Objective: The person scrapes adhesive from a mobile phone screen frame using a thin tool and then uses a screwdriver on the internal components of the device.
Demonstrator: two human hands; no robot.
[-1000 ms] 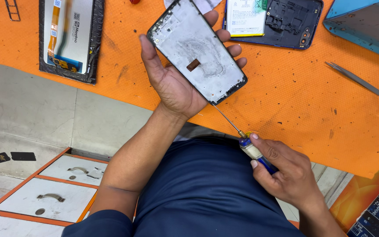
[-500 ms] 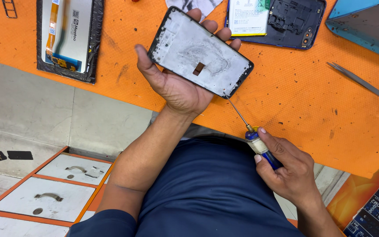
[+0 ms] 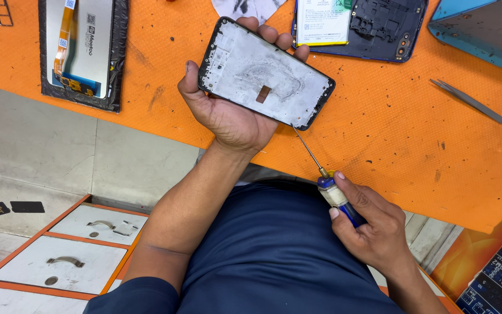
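left hand (image 3: 230,113) is cupped under a black-rimmed phone frame with a bare silvery metal inside (image 3: 265,72), fingers wrapped round the far edge, holding it tilted above the orange textured mat (image 3: 379,128). right hand (image 3: 373,227) has a closed grip on a blue-handled thin-shaft screwdriver (image 3: 326,177), tip right at the frame's lower corner, can't tell if it actually touches. on the mat: a black display panel with orange flex cable (image 3: 79,49) far left, a dark blue phone back with its battery showing (image 3: 358,26) up top, grey metal tweezers (image 3: 466,100) off right.
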